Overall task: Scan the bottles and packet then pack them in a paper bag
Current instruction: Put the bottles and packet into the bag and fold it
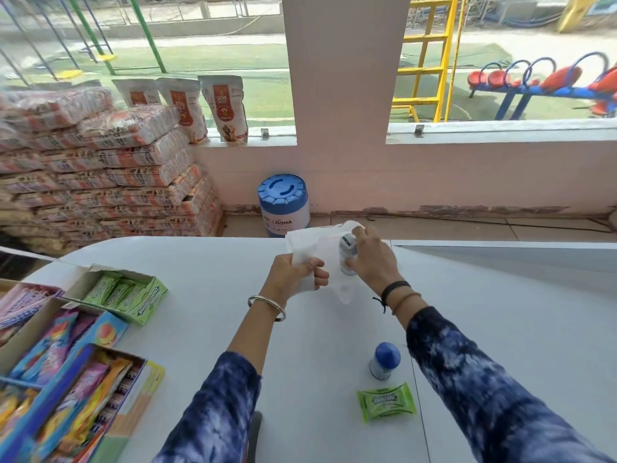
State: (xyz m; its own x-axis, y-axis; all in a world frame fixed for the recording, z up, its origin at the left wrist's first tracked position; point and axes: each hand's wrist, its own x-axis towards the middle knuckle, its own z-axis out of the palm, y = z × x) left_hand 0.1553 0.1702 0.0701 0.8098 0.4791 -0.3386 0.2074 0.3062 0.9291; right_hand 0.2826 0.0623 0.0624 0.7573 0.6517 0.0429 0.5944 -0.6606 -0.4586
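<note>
My left hand (295, 274) grips the near edge of a white paper bag (310, 243) lying at the far middle of the white table (207, 295). My right hand (370, 259) holds a small pale bottle (346, 253) at the bag's mouth, partly between the bag's sides. A second small bottle with a blue cap (384, 360) stands upright near the table's front. Just in front of it lies a green Doublemint packet (386, 402).
Open boxes of sweets (66, 362) and a green Doublemint box (130, 295) line the table's left side. Stacked sacks (100, 168) fill the floor at left. A blue-lidded tub (283, 205) stands beyond the table's far edge.
</note>
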